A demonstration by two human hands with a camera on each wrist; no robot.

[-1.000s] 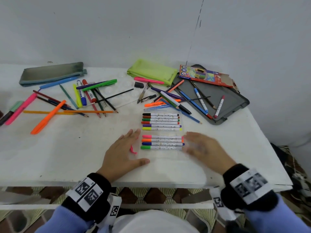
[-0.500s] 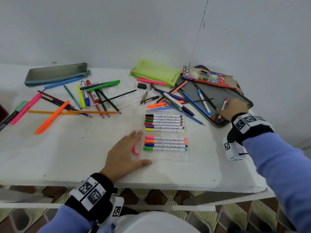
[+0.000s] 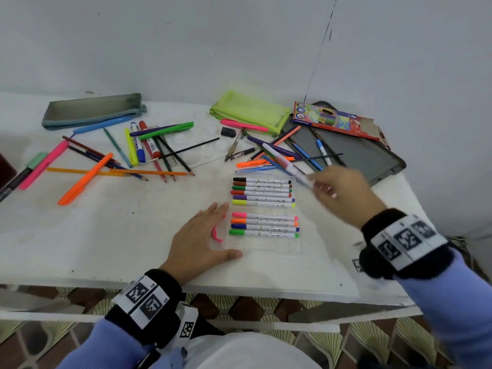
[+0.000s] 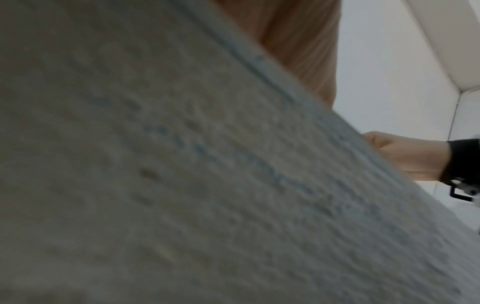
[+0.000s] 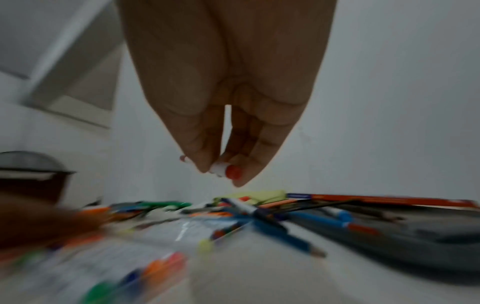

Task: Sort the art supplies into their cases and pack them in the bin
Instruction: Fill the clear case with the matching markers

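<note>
Pinched in the right hand [image 3: 339,191], a white marker with a red end [image 5: 226,169] hangs over the clear marker case [image 3: 265,209]; the left hand [image 3: 202,239] lies flat, fingers straight, at its edge. Ten markers sit inside. Loose pens [image 3: 119,155] cover the table [image 3: 80,235]; no bin shows.

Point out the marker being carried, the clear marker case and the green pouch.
marker [image 3: 288,166], head view, mid-barrel.
clear marker case [image 3: 266,245], head view, bare front part.
green pouch [image 3: 250,110], head view, middle of fabric.
</note>
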